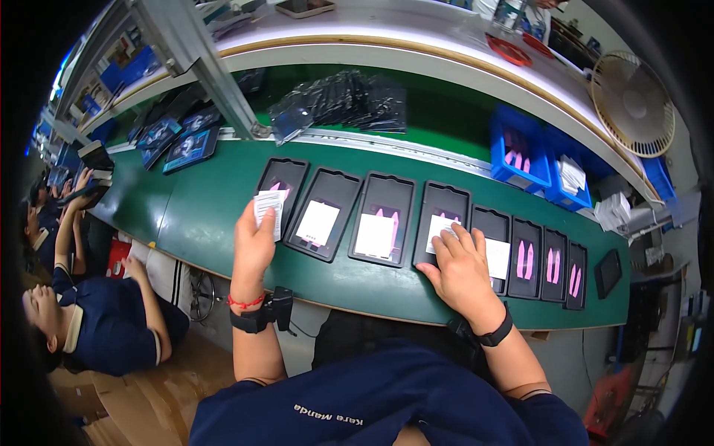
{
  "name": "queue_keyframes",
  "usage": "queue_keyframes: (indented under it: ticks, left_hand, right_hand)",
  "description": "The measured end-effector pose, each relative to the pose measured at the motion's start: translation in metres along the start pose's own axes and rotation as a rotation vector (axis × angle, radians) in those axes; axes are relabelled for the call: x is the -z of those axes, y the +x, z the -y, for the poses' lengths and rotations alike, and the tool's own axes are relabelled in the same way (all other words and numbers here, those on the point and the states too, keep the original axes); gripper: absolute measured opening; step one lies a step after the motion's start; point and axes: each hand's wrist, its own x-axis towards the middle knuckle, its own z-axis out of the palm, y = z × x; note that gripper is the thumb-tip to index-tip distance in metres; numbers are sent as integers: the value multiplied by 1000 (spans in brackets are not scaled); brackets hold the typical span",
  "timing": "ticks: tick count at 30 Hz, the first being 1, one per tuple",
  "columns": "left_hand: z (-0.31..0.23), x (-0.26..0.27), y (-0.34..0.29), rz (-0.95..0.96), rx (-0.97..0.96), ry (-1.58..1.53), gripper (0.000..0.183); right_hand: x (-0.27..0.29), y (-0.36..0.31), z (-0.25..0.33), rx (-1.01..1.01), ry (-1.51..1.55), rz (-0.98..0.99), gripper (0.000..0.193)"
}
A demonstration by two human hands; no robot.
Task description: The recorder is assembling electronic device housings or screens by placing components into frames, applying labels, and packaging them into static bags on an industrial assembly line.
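My left hand [253, 245] grips a small stack of white printed leaflets [269, 208] over the leftmost black tray [287, 168]. My right hand [466, 275] lies with fingers spread on a white leaflet [437, 232] in the fourth black tray [445, 192]; the fingers partly cover it. Between my hands, the second tray [338, 182] and third tray [387, 186] each hold a white leaflet over pink pieces. Just right of my right hand, a white leaflet [497, 259] rests across the fifth tray [491, 217]. Farther right, three trays show paired pink strips [525, 259] without leaflets.
A dark tray [608, 273] lies at the table's right end. Blue bins [518, 178] with pink strips and white papers stand behind. Black plastic packets [349, 102] are heaped under the shelf [416, 46]. Dark boxes [190, 149] lie left; a fan [632, 102] stands right. Co-workers [119, 320] sit left.
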Motion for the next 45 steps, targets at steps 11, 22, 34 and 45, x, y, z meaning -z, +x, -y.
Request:
queue_keyframes:
  ticks: [11, 22, 34, 45]
  left_hand:
    - [-91, -173, -68, 519, 303, -907, 25]
    - [-111, -237, -83, 849, 449, -907, 24]
    - [-124, -282, -90, 655, 494, -1013, 27]
    - [-144, -308, -104, 794, 551, -994, 22]
  right_hand:
    - [15, -14, -16, -619, 1174, -321, 15]
    - [36, -81, -83, -770, 1248, -399, 14]
    - [41, -92, -166, -720, 483, -329, 32]
    - [50, -114, -138, -822, 1162, -385, 13]
